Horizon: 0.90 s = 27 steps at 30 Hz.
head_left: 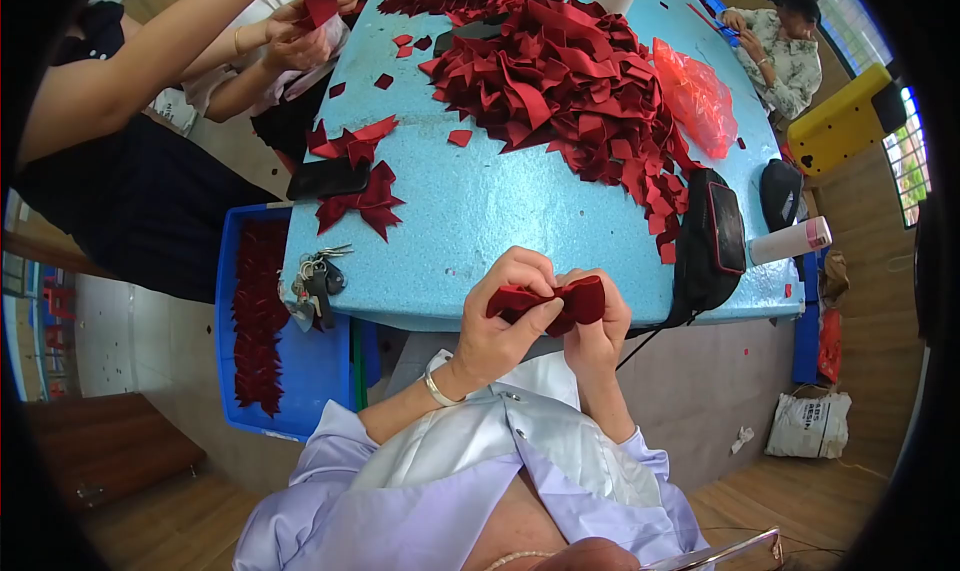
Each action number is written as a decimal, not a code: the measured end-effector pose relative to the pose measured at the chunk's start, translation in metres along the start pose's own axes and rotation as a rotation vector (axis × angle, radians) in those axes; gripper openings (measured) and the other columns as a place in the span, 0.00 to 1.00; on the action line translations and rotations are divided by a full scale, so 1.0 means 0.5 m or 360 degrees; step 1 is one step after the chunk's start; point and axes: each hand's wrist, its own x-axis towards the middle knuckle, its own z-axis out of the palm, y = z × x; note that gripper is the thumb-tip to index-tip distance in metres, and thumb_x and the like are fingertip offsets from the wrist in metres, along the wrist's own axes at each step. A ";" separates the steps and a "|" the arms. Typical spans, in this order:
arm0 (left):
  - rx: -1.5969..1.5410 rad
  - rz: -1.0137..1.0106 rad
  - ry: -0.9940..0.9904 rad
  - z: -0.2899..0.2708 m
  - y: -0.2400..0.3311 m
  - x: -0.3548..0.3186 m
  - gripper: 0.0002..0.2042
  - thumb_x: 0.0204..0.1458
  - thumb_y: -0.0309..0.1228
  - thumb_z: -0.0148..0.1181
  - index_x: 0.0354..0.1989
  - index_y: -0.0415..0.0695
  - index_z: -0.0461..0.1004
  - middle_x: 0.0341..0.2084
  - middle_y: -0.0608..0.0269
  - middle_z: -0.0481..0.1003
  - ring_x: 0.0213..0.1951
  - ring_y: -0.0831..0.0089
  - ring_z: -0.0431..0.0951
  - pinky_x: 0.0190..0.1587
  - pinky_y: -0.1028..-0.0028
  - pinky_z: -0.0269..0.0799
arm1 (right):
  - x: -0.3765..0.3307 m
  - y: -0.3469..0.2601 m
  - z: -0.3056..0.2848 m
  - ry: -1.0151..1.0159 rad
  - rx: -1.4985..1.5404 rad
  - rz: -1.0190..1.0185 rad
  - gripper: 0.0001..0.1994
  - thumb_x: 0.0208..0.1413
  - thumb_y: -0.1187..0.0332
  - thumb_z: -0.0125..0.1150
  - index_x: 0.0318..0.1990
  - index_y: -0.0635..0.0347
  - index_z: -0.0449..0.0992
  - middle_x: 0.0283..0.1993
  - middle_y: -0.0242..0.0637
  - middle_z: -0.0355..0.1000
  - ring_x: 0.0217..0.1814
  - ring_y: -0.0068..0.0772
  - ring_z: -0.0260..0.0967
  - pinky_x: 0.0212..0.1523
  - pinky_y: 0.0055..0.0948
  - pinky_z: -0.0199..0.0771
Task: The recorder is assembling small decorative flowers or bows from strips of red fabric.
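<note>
A dark red fabric bow is held up just in front of the table's near edge. My left hand is closed on its left side, thumb pressed against the middle. My right hand grips the right side, with its fingers behind the cloth. Part of the bow is hidden by my fingers. Beyond my hands lies a big heap of dark red fabric pieces on the blue table. Finished-looking red bows rest at the table's left side, beside a black phone.
Keys lie at the near left corner, above a blue crate with rows of red bows. On the right are a black bag, a pale bottle and a red plastic bag. Co-workers stand at left and sit at far right.
</note>
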 end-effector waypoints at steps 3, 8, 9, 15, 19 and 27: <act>0.0238 0.0201 -0.0051 -0.005 -0.001 0.000 0.11 0.52 0.18 0.62 0.39 0.42 0.68 0.41 0.57 0.69 0.39 0.75 0.70 0.44 0.75 0.68 | -0.005 0.002 0.016 0.0181 -0.0062 0.0059 0.07 0.62 0.71 0.55 0.41 0.67 0.72 0.40 0.41 0.73 0.41 0.28 0.67 0.47 0.26 0.66; 0.0207 0.0177 -0.0024 0.001 0.000 -0.001 0.10 0.52 0.18 0.61 0.39 0.42 0.68 0.40 0.58 0.69 0.39 0.75 0.70 0.44 0.74 0.68 | -0.007 0.016 0.033 0.0272 0.0015 -0.0114 0.07 0.62 0.72 0.55 0.38 0.70 0.72 0.35 0.36 0.72 0.36 0.23 0.66 0.38 0.23 0.66; 0.0108 0.0110 -0.0006 0.002 -0.002 -0.001 0.09 0.53 0.18 0.60 0.39 0.42 0.68 0.40 0.58 0.69 0.40 0.75 0.70 0.45 0.74 0.67 | -0.007 0.018 0.032 0.0241 -0.0007 -0.0175 0.07 0.62 0.72 0.55 0.38 0.70 0.72 0.35 0.36 0.72 0.35 0.23 0.66 0.38 0.23 0.66; -0.0355 -0.0089 0.0003 0.003 -0.022 -0.007 0.08 0.55 0.19 0.59 0.38 0.43 0.67 0.39 0.59 0.68 0.41 0.75 0.69 0.47 0.74 0.67 | -0.009 0.033 0.007 -0.0006 -0.0119 -0.0473 0.08 0.61 0.72 0.56 0.37 0.71 0.73 0.36 0.38 0.72 0.34 0.25 0.65 0.37 0.24 0.66; -0.0479 -0.0202 0.0057 0.008 -0.021 -0.012 0.08 0.55 0.19 0.60 0.38 0.43 0.67 0.39 0.60 0.69 0.41 0.75 0.69 0.46 0.75 0.66 | -0.013 0.023 0.010 0.0042 -0.0170 -0.0415 0.08 0.61 0.71 0.56 0.36 0.71 0.73 0.36 0.39 0.73 0.34 0.24 0.65 0.35 0.23 0.65; 0.0098 -0.0119 -0.0054 0.000 0.001 -0.005 0.08 0.56 0.21 0.60 0.37 0.42 0.66 0.39 0.60 0.70 0.40 0.75 0.69 0.46 0.76 0.66 | -0.009 0.022 0.010 0.0194 -0.0057 -0.0013 0.06 0.61 0.72 0.56 0.36 0.68 0.73 0.34 0.33 0.72 0.33 0.19 0.65 0.35 0.21 0.65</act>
